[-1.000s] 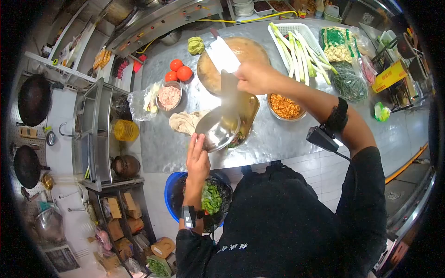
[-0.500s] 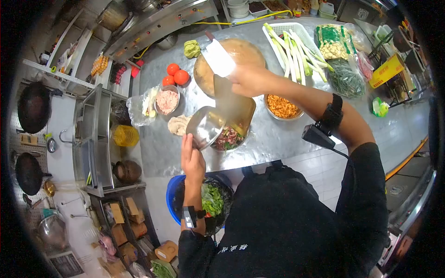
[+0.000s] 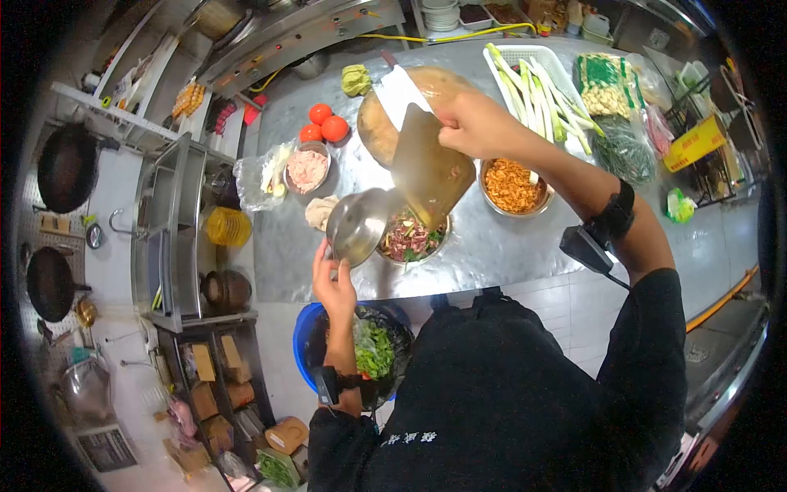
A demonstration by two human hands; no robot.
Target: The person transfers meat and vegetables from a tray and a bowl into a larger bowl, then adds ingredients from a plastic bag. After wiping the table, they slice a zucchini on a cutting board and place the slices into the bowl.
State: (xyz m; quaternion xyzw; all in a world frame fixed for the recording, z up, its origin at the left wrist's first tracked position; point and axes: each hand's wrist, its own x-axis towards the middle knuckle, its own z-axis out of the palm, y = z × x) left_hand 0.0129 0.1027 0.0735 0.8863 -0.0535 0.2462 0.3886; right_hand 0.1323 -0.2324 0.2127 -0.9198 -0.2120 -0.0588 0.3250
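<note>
My left hand (image 3: 334, 283) grips the rim of an upright-tilted steel bowl (image 3: 354, 234), whose shiny inside faces me. My right hand (image 3: 469, 125) is closed on the upper edge of a brownish, rectangular tray-like container (image 3: 438, 164), held tilted. Its lower corner hangs over a metal bowl of chopped meat and greens (image 3: 407, 239) on the table. The container partly covers this bowl and the round wooden chopping board (image 3: 373, 127). A cleaver (image 3: 402, 90) with a pale blade lies on the board, beyond my right hand.
Around the steel table (image 3: 295, 262) stand tomatoes (image 3: 332, 127), a bowl of minced meat (image 3: 307, 170), a bowl of orange shreds (image 3: 512, 184) and a white basket of scallions (image 3: 541, 61). A blue lined bin (image 3: 303, 344) with greens is below the table's front edge.
The brownish container has moved slightly right and shows its broad face more. The steel bowl in my left hand has shifted only a little. The whole view has shifted slightly.
</note>
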